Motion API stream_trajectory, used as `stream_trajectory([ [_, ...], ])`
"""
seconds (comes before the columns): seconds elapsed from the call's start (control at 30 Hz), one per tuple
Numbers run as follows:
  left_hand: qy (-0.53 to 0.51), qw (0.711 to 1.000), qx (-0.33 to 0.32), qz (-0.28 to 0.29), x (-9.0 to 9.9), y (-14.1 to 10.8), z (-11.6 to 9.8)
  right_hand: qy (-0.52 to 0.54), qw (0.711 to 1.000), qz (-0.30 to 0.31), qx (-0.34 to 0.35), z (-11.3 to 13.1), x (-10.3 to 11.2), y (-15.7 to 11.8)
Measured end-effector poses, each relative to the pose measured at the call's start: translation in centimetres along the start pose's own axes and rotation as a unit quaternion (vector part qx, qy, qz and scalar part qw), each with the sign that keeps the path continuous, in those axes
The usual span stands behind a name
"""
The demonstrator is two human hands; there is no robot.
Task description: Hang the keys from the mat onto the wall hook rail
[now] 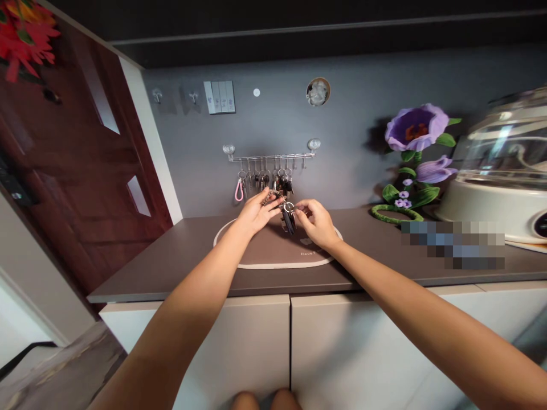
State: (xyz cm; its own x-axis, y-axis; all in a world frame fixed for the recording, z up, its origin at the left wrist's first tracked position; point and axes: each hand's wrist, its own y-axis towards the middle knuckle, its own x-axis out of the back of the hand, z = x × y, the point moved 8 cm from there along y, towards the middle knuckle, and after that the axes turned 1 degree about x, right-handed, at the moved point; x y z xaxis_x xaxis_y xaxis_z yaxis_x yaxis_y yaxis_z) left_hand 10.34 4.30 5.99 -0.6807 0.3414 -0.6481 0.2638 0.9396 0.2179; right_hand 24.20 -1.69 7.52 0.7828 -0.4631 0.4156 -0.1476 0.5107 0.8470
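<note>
A bunch of keys with a dark fob and a silver ring hangs between my two hands, just above the brown mat. My right hand is closed, thumb and fingertips pinching the ring's right side. On the other side, my left hand has a beaded chain at its fingers, which appears joined to the bunch; its fingers are partly stretched and the grip is small. Behind the hands, a clear hook rail on the grey wall carries several key rings, among them a pink carabiner.
The mat with a pale rim lies on the dark countertop. To the right stand purple artificial flowers and a domed appliance, with a blurred patch in front. Two wall hooks and a brown door are leftward.
</note>
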Motion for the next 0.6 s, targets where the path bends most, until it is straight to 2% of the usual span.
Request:
stream_trajectory([
  [0.17, -0.001, 1.0, -0.004, 0.004, -0.2, -0.1, 0.0, -0.025, 0.998, 0.014, 0.054, 1.3, -0.2, 0.0],
  [0.3, 0.003, 1.0, -0.007, 0.01, -0.3, -0.1, 0.0, -0.029, 0.998, 0.02, 0.046, 1.1, -0.3, 0.0],
  [0.5, 0.017, 0.998, 0.001, 0.057, -1.1, -0.4, 0.4, -0.048, 0.998, 0.019, 0.033, 0.4, -0.5, 0.1],
  [0.6, 0.036, 0.997, 0.001, 0.062, -1.3, -0.5, 0.4, -0.047, 0.998, 0.017, 0.031, 0.2, -0.6, 0.1],
])
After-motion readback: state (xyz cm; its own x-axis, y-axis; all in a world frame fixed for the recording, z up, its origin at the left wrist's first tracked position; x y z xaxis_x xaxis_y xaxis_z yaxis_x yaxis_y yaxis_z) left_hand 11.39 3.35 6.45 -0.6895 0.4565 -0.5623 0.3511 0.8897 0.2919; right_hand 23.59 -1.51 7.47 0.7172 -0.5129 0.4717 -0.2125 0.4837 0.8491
